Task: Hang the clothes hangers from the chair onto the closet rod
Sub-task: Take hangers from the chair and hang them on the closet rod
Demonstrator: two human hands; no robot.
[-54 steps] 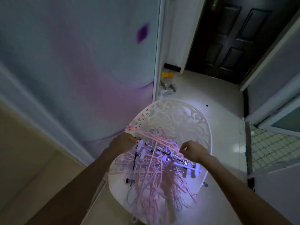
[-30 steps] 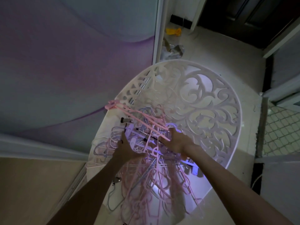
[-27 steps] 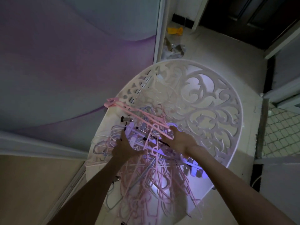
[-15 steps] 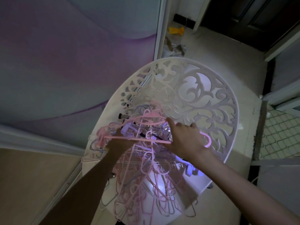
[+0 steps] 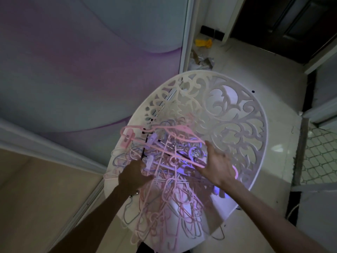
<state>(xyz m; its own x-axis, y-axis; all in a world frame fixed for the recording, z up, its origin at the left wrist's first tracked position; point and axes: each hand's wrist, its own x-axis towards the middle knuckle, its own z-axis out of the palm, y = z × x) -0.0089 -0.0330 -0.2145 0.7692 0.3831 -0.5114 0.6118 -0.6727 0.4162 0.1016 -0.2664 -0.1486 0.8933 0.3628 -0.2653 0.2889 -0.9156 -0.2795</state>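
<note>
Head view, looking steeply down in dim light — white chair with a pierced scrollwork back standing on a pale tiled floor, its seat heaped with a tangle of clothes hangers, mostly pink with some lilac and grey ones, several spilling over the seat's near edge. Right hand reaches in from the lower right and lies at the right end of a pink clip hanger, which sits above the heap and runs diagonally up and left to its clip end near the chair's left rim; the fingers look spread and fairly straight along the hanger's bar, and whether they grip it cannot be told through the blur, though a pink hook shows just beyond the heel of the hand. Left hand comes in from the lower left and rests on the left side of the heap, its fingers loosely bent among the hangers — whether it pinches any one of them cannot be told. A closet sliding door with a lilac and pale blue wave pattern fills the left of the view, the chair just beside it. Farther back on the floor lie a yellow object and some crumpled litter; a dark panelled door stands at the upper right.
</note>
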